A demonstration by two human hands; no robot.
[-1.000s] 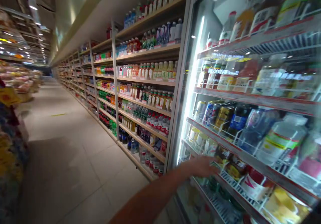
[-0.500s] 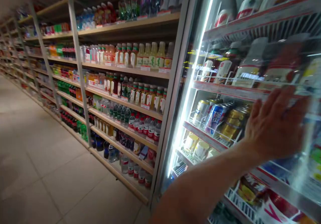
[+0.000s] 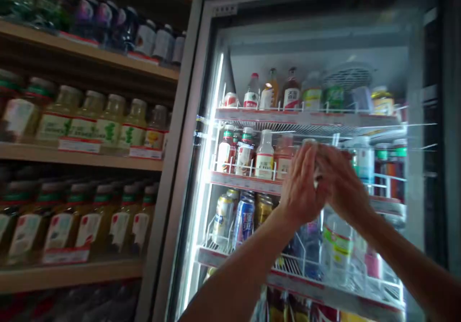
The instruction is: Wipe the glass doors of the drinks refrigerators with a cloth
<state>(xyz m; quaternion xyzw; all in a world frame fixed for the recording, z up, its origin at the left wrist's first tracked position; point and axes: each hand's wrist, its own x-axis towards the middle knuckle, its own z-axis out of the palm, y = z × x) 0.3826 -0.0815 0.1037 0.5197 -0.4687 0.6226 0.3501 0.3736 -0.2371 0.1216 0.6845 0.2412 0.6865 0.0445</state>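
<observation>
Both my hands are raised together in front of the lit drinks fridge, at its second wire shelf. My left hand has its fingers stretched upward, side by side. My right hand meets it from the right, fingers curled toward the left palm and blurred. A small white patch shows between the two hands; I cannot make out what it is. Bottles stand on that shelf just left of my hands. Cans stand on the shelf below.
The fridge's top shelf holds several bottles. A clear bottle stands under my right forearm. To the left, wooden shelves carry rows of yellow-green juice bottles and darker bottles above.
The view has swung from the aisle to face the fridge. My left hand has moved from lying flat on the fridge front to meet my right hand, which has come into view.
</observation>
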